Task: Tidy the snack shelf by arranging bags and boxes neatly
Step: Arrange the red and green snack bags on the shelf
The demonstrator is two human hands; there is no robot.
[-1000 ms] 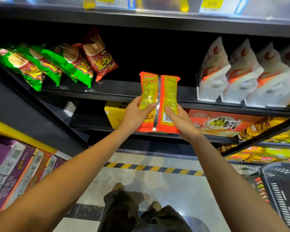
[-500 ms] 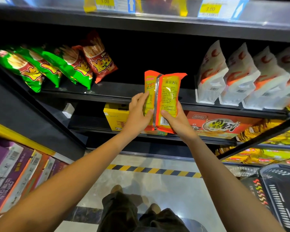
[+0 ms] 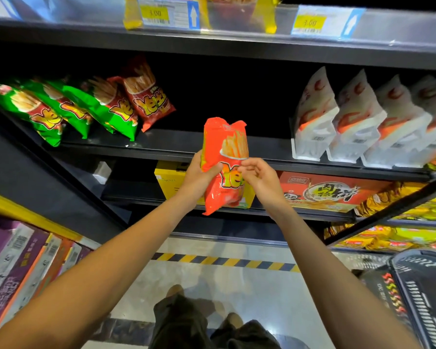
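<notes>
Before the shelf edge (image 3: 237, 157), left hand (image 3: 199, 176) grips orange bag (image 3: 224, 162); right hand (image 3: 259, 176) pinches it.

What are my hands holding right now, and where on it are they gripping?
The orange fries snack bag. The left hand grips its left edge at mid-height; the right hand pinches its right edge with fingertips.

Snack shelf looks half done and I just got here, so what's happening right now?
A person is holding an orange-red fries bag up in front of the shelf. The left hand grips its side, while the right hand pinches its front edge. Green and red bags lean at the left; white pouches stand at the right.
</notes>
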